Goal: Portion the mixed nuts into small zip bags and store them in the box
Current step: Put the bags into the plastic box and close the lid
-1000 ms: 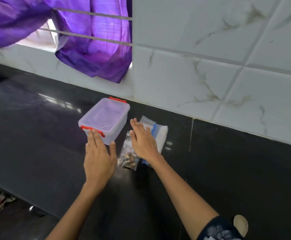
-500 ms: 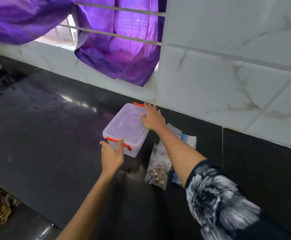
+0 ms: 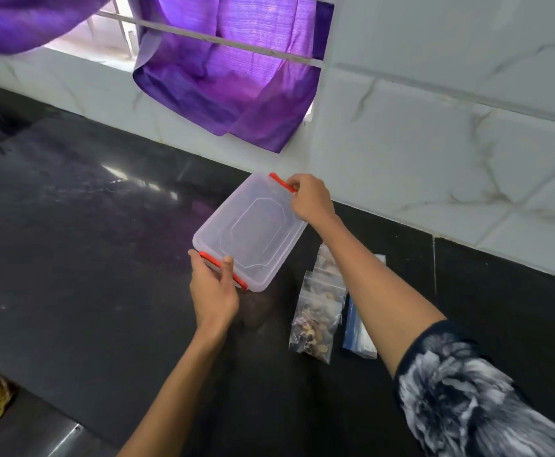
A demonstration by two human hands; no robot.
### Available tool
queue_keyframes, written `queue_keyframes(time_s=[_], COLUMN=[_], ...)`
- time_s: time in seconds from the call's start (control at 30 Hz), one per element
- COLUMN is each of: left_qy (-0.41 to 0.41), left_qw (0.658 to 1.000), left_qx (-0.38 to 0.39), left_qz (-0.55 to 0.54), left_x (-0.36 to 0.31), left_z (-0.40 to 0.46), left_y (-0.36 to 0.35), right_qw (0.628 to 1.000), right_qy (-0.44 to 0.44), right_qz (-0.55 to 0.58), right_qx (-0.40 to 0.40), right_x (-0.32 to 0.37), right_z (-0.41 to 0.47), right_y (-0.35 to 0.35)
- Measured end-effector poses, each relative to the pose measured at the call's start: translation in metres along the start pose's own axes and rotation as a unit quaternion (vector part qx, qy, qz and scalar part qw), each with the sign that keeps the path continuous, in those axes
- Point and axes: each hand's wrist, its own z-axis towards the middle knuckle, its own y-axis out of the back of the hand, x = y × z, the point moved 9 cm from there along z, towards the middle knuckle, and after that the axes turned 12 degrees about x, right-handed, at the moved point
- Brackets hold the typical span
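**nutjar_22:** So what does the box (image 3: 251, 230) actually look like here?

**kt_counter:** Clear frosted plastic, rectangular with rounded corners, lid on, and an embossed octagon-ish panel in the middle of the lid. There are two red clips, one on each short end. It sits on the black countertop (image 3: 81, 258), between the person's two hands.

**nutjar_22:** And the hands are doing what?

**kt_counter:** The left hand (image 3: 213, 291) grips the near end, thumb lying over the near red clip (image 3: 223, 270) and the other fingers curled under that edge. The right hand (image 3: 310, 199) is at the far end, fingertips pinching the far red clip (image 3: 282, 182). Can't tell whether either clip is latched or popped.

**nutjar_22:** Where are the nuts?

**kt_counter:** The small zip bags of mixed nuts (image 3: 317, 311) lie flat on the counter to the right of the left hand's fingers, just under the right forearm, overlapping each other. They're transparent, with brown and pale nuts showing through. Just right of those there's a flat pack of bags with a blue strip (image 3: 357, 331), partly hidden by the arm. Beyond the right fingertips are a white marble-look tile wall (image 3: 434, 143) and a purple curtain (image 3: 230, 87).
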Motion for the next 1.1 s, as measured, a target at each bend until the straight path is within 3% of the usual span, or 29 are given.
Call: queue_keyframes(time_s=[0.2,0.4,0.63,0.77,0.9,1.1], left_qy=[-0.039,-0.124,-0.112,-0.087,-0.075,-0.114], left_qw=[0.999,0.984,0.949,0.936,0.935,0.937], left_qx=[0.038,0.123,0.290,0.340,0.341,0.278], left_qz=[-0.002,-0.041,-0.046,0.005,0.063,0.180], left_x=[-0.059,-0.104,-0.060,-0.013,0.010,0.000], left_z=[-0.026,-0.088,-0.155,-0.178,-0.185,-0.193], left_y=[0.007,-0.004,-0.076,-0.104,-0.107,-0.106], right_qw=[0.995,0.975,0.940,0.914,0.909,0.915], right_qy=[0.013,-0.055,-0.257,-0.331,-0.347,-0.341], right_qz=[0.008,0.046,0.098,0.125,0.124,0.122], right_qx=[-0.099,-0.212,-0.201,-0.201,-0.193,-0.179], right_x=[0.007,-0.036,-0.138,-0.173,-0.184,-0.192], right_z=[-0.067,-0.226,-0.385,-0.439,-0.454,-0.455], right_y=[0.075,0.147,0.090,0.047,0.026,0.017])
